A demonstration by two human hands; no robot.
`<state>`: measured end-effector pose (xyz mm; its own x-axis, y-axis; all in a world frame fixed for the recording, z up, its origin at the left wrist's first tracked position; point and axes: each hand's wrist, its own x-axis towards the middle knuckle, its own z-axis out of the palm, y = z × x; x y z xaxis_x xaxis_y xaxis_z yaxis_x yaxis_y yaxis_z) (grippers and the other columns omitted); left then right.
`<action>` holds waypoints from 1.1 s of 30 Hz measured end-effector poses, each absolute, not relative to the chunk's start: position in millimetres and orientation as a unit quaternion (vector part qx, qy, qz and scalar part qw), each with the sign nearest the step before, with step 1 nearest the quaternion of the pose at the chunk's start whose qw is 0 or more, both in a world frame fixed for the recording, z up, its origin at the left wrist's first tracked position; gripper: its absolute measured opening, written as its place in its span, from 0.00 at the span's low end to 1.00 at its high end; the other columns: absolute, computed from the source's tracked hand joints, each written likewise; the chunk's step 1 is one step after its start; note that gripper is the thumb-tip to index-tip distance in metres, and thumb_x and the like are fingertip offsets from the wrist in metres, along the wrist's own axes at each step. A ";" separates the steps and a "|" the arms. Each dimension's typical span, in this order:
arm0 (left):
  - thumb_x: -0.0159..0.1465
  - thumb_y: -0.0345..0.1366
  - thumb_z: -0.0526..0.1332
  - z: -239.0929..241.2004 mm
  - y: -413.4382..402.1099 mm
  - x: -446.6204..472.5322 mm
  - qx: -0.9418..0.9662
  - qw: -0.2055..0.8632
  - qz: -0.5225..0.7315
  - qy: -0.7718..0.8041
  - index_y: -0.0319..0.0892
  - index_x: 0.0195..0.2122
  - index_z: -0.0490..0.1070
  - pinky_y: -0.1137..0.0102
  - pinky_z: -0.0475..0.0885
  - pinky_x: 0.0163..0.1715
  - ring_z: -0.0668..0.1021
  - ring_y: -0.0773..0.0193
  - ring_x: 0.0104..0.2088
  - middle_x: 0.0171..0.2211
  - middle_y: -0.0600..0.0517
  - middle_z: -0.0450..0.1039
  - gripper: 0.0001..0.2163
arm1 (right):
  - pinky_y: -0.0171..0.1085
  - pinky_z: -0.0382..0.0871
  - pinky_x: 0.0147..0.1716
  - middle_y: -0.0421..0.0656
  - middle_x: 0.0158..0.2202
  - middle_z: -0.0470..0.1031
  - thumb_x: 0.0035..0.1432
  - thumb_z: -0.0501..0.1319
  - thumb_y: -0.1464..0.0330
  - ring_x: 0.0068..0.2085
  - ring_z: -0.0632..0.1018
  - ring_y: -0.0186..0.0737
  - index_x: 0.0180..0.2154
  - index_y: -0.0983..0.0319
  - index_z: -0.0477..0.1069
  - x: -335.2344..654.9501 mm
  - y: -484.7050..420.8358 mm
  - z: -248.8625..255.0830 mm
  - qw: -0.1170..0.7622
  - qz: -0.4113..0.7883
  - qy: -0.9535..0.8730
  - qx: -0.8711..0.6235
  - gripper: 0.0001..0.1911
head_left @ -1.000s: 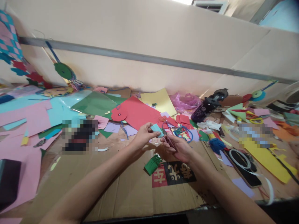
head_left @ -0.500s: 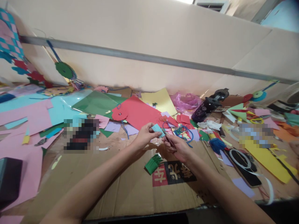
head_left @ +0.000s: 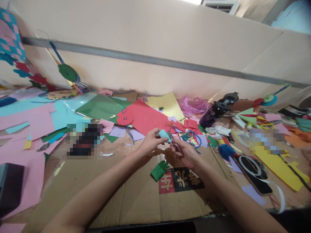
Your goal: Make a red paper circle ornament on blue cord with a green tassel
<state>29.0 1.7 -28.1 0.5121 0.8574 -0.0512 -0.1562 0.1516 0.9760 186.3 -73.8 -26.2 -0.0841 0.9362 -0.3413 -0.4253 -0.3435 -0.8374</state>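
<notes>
Above the cardboard sheet point(head_left: 109, 194), my left hand point(head_left: 153, 141) is closed on a small piece of light blue paper point(head_left: 164, 134), pinched between thumb and fingers. My right hand point(head_left: 185, 152) grips a pair of scissors point(head_left: 176, 145) by the handles. The blades reach the right edge of the blue paper; how far they are parted is too small to tell. Just below both hands, a green paper piece point(head_left: 159, 171) with one fringed edge lies on the cardboard, beside its printed black and red label point(head_left: 182, 179).
Behind the hands lie red paper point(head_left: 148, 116), green sheets point(head_left: 99, 108) and a tangle of blue cord point(head_left: 194, 139). A dark bottle point(head_left: 213, 113) leans at the back right. A phone point(head_left: 255, 176) with a white strip roll lies right. A dark box point(head_left: 11, 187) stands left.
The scissor blades have shifted slightly against the edge of the blue paper, and my right hand has turned a little. The left hand keeps its hold, and the green piece lies where it was.
</notes>
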 end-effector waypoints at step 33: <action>0.43 0.41 0.76 -27.7 -3.4 30.8 0.505 0.739 0.330 0.300 0.38 0.28 0.74 0.72 0.70 0.27 0.75 0.67 0.25 0.24 0.52 0.75 0.16 | 0.26 0.40 0.13 0.32 0.18 0.64 0.44 0.74 0.52 0.16 0.54 0.23 0.32 0.61 0.64 176.0 -70.6 -23.6 0.531 0.643 -0.305 -0.461 0.26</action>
<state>30.8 -3.4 -27.7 0.6016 0.7910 -0.1110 -0.1844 0.2728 0.9442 176.0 -70.6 -23.6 -0.0114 0.9629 -0.2697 -0.4010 -0.2515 -0.8809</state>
